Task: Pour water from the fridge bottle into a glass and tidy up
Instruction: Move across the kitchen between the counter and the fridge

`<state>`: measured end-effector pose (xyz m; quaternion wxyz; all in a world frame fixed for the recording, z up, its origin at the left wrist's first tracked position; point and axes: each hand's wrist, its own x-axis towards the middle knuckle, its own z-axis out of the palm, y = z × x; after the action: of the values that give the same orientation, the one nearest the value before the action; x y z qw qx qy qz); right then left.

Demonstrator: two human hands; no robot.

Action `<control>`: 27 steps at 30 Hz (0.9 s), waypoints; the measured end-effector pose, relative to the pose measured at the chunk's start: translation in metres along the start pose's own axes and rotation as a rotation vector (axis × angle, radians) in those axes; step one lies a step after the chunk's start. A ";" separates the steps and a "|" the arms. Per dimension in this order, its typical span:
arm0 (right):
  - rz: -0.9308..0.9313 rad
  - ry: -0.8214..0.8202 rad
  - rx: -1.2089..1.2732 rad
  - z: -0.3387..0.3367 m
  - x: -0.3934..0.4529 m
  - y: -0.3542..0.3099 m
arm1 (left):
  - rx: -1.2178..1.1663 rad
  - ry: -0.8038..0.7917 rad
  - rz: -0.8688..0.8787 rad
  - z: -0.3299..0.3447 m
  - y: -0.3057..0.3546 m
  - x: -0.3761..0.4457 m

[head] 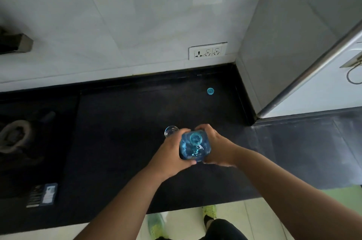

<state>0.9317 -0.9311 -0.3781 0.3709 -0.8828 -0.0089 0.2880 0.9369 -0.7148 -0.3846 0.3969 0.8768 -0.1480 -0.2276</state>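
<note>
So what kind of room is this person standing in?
Most likely a home kitchen. There is a dark stone counter against a white tiled wall with a socket strip, and a stove burner at the counter's left end. Both hands hold a blue water bottle beside a glass.

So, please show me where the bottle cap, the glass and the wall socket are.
bottle cap (pixel 210 91), head view, on its open top.
glass (pixel 170 130), head view, on its visible rim.
wall socket (pixel 207 51), head view, on the middle of its white plate.
</note>
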 end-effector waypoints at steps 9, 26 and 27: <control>0.163 0.199 0.004 -0.044 0.079 0.049 | -0.177 0.119 -0.115 0.009 -0.002 -0.013; 0.247 0.153 -0.387 -0.061 0.147 0.062 | -0.201 0.251 -0.185 0.028 -0.004 -0.012; 0.230 0.171 -0.402 -0.060 0.142 0.063 | -0.205 0.251 -0.188 0.029 -0.005 -0.012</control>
<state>1.0680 -0.9831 -0.4576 0.1521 -0.9553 0.0659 0.2449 0.9124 -0.7251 -0.4017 0.4767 0.8631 0.0093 -0.1663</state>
